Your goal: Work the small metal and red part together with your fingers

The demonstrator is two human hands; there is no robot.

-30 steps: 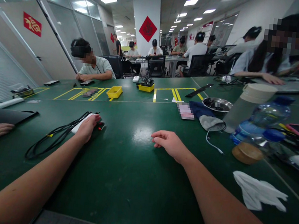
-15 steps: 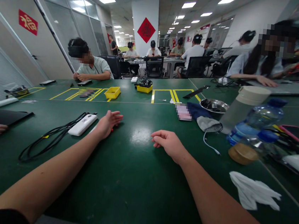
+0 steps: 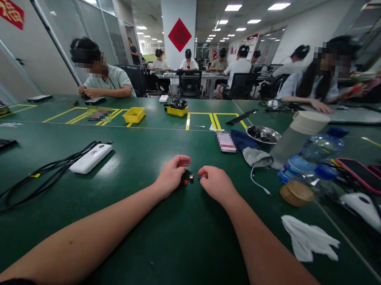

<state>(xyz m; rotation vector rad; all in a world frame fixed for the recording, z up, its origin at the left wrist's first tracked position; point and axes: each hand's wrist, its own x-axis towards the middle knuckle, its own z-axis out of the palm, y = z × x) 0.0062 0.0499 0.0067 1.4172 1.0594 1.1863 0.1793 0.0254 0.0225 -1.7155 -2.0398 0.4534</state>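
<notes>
My left hand (image 3: 174, 176) is open on its edge, fingers stretched forward and palm turned to the right. Across a small gap, my right hand (image 3: 218, 184) has its fingers curled in toward the left, and no object shows in it. Between the two hands lie a tiny orange-red piece (image 3: 185, 183) and a tiny red-and-white piece (image 3: 191, 178) on the green tabletop (image 3: 151, 252). These pieces are too small to name. They sit close to the left palm; whether they touch it I cannot tell.
To the left are a white power bank (image 3: 91, 158) and a looped black cable (image 3: 12, 187). White gloves (image 3: 309, 239), a bottle (image 3: 296, 192) and a metal bowl (image 3: 276, 138) stand or lie to the right. Yellow trays (image 3: 134, 115) are farther back. Other people sit around.
My left hand has moved right, closer to my right hand, and the small pieces now show between them. The right hand's fingers have curled in more. The view has shifted a little.
</notes>
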